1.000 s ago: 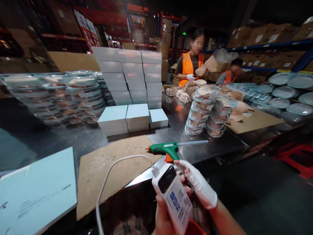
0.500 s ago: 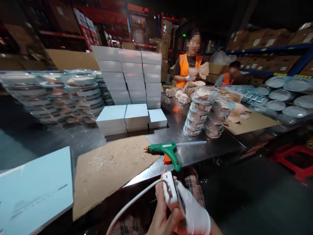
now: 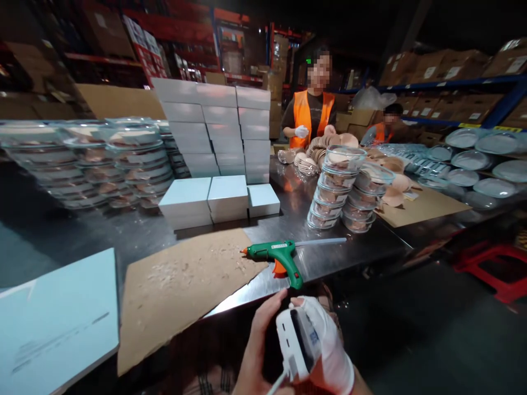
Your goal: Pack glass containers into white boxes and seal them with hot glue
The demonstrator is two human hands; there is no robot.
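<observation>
The bottom edge is cutting off both forearms, and the white cord (image 3: 276, 383) is running out of view almost at once, so its far end is not showing. The label on the white device (image 3: 297, 344) is too small to read, and the shelves behind are lying in deep shadow.

The left hand (image 3: 263, 351) is reaching up from below, bare, with its fingers curling around the left side of the device and the thumb lying along its upper edge. The right hand (image 3: 329, 351), wearing a white glove, is wrapping around the right side and back of the device. Both hands are gripping it together, close to the body and just below the edge of the metal table (image 3: 354, 249).

The device is sitting between the two palms, tilted, its dark face turned upward. A green glue gun (image 3: 280, 255) is lying on the table just above the hands, not touching them, beside a sheet of cardboard (image 3: 181, 285).
</observation>
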